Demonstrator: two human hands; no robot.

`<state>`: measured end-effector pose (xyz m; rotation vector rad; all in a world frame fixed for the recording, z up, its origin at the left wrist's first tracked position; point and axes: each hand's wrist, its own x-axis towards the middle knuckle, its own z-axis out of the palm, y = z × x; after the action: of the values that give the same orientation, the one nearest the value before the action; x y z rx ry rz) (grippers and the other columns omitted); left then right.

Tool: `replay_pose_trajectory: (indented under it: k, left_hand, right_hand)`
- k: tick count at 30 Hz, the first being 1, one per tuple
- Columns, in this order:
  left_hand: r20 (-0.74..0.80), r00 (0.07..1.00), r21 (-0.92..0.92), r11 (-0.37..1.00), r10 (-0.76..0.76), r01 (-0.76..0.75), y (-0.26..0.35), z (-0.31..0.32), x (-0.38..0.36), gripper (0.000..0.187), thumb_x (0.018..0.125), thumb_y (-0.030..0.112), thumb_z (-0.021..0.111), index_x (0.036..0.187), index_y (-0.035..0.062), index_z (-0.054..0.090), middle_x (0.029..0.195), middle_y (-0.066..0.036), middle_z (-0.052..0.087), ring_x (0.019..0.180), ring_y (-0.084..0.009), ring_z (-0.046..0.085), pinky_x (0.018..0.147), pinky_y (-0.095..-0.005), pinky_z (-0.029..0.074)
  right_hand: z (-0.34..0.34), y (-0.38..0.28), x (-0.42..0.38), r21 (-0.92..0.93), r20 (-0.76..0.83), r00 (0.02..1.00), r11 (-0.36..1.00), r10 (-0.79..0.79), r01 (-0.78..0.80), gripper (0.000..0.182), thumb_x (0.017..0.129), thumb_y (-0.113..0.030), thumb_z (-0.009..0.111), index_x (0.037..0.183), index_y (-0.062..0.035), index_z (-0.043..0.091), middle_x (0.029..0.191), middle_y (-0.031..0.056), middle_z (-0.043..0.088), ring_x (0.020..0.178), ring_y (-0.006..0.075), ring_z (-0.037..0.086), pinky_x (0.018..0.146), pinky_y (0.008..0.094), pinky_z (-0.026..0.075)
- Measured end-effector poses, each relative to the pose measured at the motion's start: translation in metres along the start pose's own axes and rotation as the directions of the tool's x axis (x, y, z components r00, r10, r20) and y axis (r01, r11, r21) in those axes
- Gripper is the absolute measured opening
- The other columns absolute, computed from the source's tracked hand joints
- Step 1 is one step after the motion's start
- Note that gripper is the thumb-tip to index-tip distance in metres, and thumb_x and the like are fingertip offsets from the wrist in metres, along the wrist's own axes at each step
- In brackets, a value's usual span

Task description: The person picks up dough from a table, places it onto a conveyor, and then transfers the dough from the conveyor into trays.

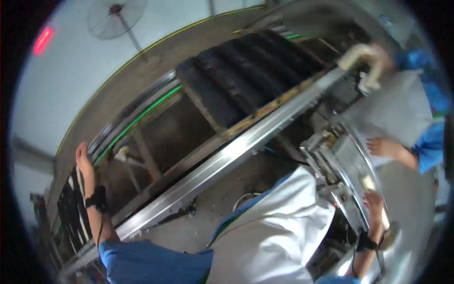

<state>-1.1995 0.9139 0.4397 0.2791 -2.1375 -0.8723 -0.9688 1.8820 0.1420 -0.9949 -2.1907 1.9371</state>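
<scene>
head view, nearest first: at the bottom, a creased white apron point(269, 232) hangs between soft blue sleeves point(151, 260). at lower right, the right hand point(373, 203) is beside the metal machine point(352, 158), its fingertips at a short pale piece point(367, 182), smooth and dough-like; blur leaves me unable to tell whether they pinch it. at left, the left hand point(85, 165) has its fingers straightened, closed around nothing i can make out, beside a black tray point(66, 213) carrying long pale strips; its spread-out reach probably keeps that side within touch. black bands point(97, 199) circle both wrists, each with a thin cord. a shiny, straight-edged metal rail point(236, 146) runs diagonally across the middle, and beyond it a dark tray point(253, 71) with rounded, parallel channels lies on the frame, seemingly so shaped to keep long pieces apart. at upper right, a co-worker in blue has one hand point(385, 147) over the machine's finely ridged surface and the other near a bent pale strip point(357, 54). farthest off, upper left, a round wire fan point(116, 9) stands by a pale wall.
</scene>
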Motion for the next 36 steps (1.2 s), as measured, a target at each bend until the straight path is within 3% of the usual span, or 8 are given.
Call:
replay_pose_trajectory:
  k: [5, 6, 12, 17, 23, 29, 34, 36]
  left_hand:
    - [0.522, 0.82, -0.093, 0.971, 0.234, -0.219, 0.249, 0.278, -0.138, 0.023, 0.084, 0.005, 0.06, 0.107, 0.004, 0.063, 0.114, -0.006, 0.061, 0.11, -0.0183, 0.055, 0.096, -0.031, 0.041]
    - [0.571, 0.787, -0.07, 0.969, 0.235, -0.238, 0.246, 0.257, -0.132, 0.025, 0.081, 0.001, 0.063, 0.107, 0.0042, 0.063, 0.113, -0.006, 0.061, 0.113, -0.019, 0.055, 0.097, -0.0317, 0.041]
    - [0.709, 0.249, -0.503, 0.721, 0.66, -0.476, 0.397, 0.448, -0.299, 0.025, 0.074, 0.001, 0.07, 0.098, 0.0064, 0.065, 0.11, -0.012, 0.062, 0.11, -0.0274, 0.057, 0.096, -0.0387, 0.045]
    - [0.624, -0.014, -0.714, 0.563, 0.782, -0.416, 0.356, 0.471, -0.318, 0.026, 0.075, 0.006, 0.07, 0.101, 0.0071, 0.066, 0.12, -0.015, 0.058, 0.121, -0.034, 0.05, 0.103, -0.0435, 0.04]
    - [0.627, 0.022, -0.577, 0.484, 0.778, -0.657, 0.348, 0.562, -0.333, 0.032, 0.074, 0.001, 0.065, 0.106, 0.0063, 0.065, 0.131, -0.019, 0.05, 0.128, -0.0377, 0.042, 0.106, -0.0457, 0.037]
    - [0.587, 0.032, -0.582, 0.449, 0.809, -0.678, 0.335, 0.57, -0.346, 0.039, 0.072, 0.002, 0.063, 0.112, 0.0014, 0.063, 0.142, -0.021, 0.041, 0.131, -0.0396, 0.039, 0.108, -0.0455, 0.036]
    - [0.614, 0.13, -0.569, 0.55, 0.779, -0.611, 0.335, 0.579, -0.351, 0.033, 0.073, 0.007, 0.064, 0.105, -0.0008, 0.065, 0.137, -0.021, 0.046, 0.126, -0.0389, 0.044, 0.105, -0.0447, 0.038]
    - [0.59, 0.144, -0.573, 0.538, 0.794, -0.619, 0.332, 0.586, -0.354, 0.031, 0.074, 0.007, 0.064, 0.103, -0.0008, 0.066, 0.135, -0.021, 0.047, 0.125, -0.0383, 0.045, 0.105, -0.0447, 0.039]
  right_hand:
    - [-0.106, 0.052, 0.037, -0.018, -0.161, 0.987, 1.0, 0.013, -0.016, 0.031, 0.084, -0.006, 0.066, 0.114, 0.0015, 0.061, 0.09, 0.0047, 0.066, 0.08, 0.0118, 0.061, 0.067, 0.0262, 0.049]
    - [-0.076, 0.057, -0.022, -0.053, -0.266, 0.964, 0.999, -0.027, 0.013, 0.032, 0.08, -0.005, 0.069, 0.11, 0.0019, 0.063, 0.088, 0.0059, 0.066, 0.078, 0.0127, 0.061, 0.068, 0.0272, 0.05]
    - [-0.188, 0.161, -0.048, -0.267, -0.556, 0.829, 0.932, 0.06, -0.246, 0.026, 0.073, 0.0, 0.069, 0.099, 0.0004, 0.064, 0.084, 0.0033, 0.064, 0.075, 0.0116, 0.06, 0.067, 0.0263, 0.051]
    - [-0.065, 0.064, -0.11, -0.387, -0.559, 0.822, 0.911, -0.108, -0.143, 0.033, 0.07, -0.008, 0.074, 0.102, -0.0015, 0.066, 0.093, 0.0154, 0.068, 0.087, 0.0293, 0.066, 0.079, 0.0373, 0.054]
    - [-0.019, -0.021, -0.025, -0.729, -0.37, 0.714, 0.662, -0.594, 0.174, 0.044, 0.067, -0.007, 0.075, 0.109, -0.0025, 0.062, 0.108, 0.022, 0.06, 0.099, 0.0402, 0.059, 0.085, 0.0447, 0.049]
    - [-0.003, -0.012, 0.036, -0.742, -0.229, 0.749, 0.61, -0.622, 0.28, 0.037, 0.062, 0.002, 0.067, 0.098, -0.0033, 0.063, 0.092, 0.0199, 0.06, 0.092, 0.0396, 0.057, 0.08, 0.0451, 0.049]
    - [-0.045, 0.016, 0.021, -0.821, -0.378, 0.637, 0.561, -0.672, 0.105, 0.046, 0.059, 0.006, 0.059, 0.104, -0.0026, 0.061, 0.109, 0.022, 0.055, 0.105, 0.0414, 0.053, 0.09, 0.0477, 0.044]
    - [-0.06, 0.022, 0.015, -0.877, -0.481, 0.526, 0.401, -0.702, -0.266, 0.056, 0.06, 0.006, 0.059, 0.115, -0.0022, 0.057, 0.12, 0.0217, 0.054, 0.119, 0.0402, 0.047, 0.104, 0.0467, 0.037]
